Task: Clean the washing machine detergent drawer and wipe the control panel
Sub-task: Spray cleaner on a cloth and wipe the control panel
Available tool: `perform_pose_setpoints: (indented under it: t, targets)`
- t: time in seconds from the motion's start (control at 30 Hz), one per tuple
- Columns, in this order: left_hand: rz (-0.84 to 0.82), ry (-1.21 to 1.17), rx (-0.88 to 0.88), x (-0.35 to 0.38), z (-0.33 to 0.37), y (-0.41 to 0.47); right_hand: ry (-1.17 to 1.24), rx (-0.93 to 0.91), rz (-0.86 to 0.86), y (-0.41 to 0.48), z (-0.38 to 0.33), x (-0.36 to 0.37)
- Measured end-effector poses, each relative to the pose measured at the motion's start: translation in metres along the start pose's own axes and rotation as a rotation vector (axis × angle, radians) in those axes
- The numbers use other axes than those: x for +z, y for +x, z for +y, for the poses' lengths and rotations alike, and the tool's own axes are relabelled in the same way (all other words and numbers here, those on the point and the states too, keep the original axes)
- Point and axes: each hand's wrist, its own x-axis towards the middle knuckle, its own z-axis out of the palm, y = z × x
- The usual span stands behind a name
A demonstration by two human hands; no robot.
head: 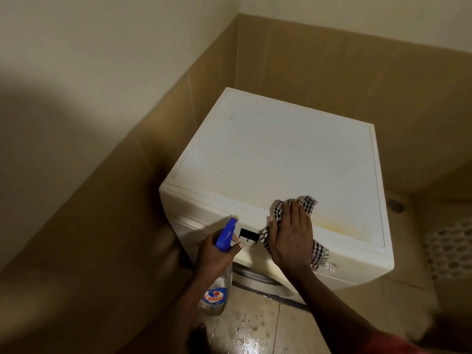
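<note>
Your washing machine point(275, 154) stands in the tiled corner, its white top yellowed, with a stain near the front edge. Your right hand point(293, 238) lies flat on the checked cloth point(307, 203), fingers straight and close together, pressing it over the front edge onto the control panel point(204, 221), just right of the small dark display point(249, 236). Your left hand point(214, 254) has its fingers curled round the spray bottle point(226, 236), whose blue nozzle is near the panel. The floor point(250, 328) below looks wet.
</note>
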Motion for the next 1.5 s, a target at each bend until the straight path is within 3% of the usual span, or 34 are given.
perform_pose_setpoints:
  t: [0.2, 0.43, 0.6, 0.83, 0.97, 1.2, 1.33, 1.5]
  targets:
    - [0.06, 0.001, 0.041, -0.019, -0.008, 0.009, 0.033, -0.087, 0.021, -0.013, 0.001, 0.012]
    - [0.069, -0.02, 0.023, -0.03, 0.003, 0.022, -0.034, -0.051, -0.062, 0.028, -0.019, 0.018]
    - [0.072, -0.021, 0.008, -0.036, 0.008, 0.023, -0.005, -0.069, -0.045, -0.007, -0.035, 0.017]
    - [0.09, -0.026, 0.003, -0.044, 0.005, 0.024, 0.006, -0.071, -0.074, 0.02, -0.053, 0.029]
    - [0.095, -0.012, -0.012, -0.048, 0.003, 0.025, 0.037, -0.194, -0.082, -0.005, -0.057, 0.024]
    - [0.151, -0.022, -0.087, -0.052, 0.005, 0.028, 0.07, -0.359, -0.202, 0.031, -0.108, 0.042]
    - [0.147, -0.035, -0.097, -0.059, 0.001, 0.027, 0.074, -0.428, -0.222, 0.03, -0.1, 0.043]
    - [0.154, -0.065, -0.178, -0.071, -0.004, 0.027, 0.093, -0.328, -0.14, 0.014, -0.085, 0.035]
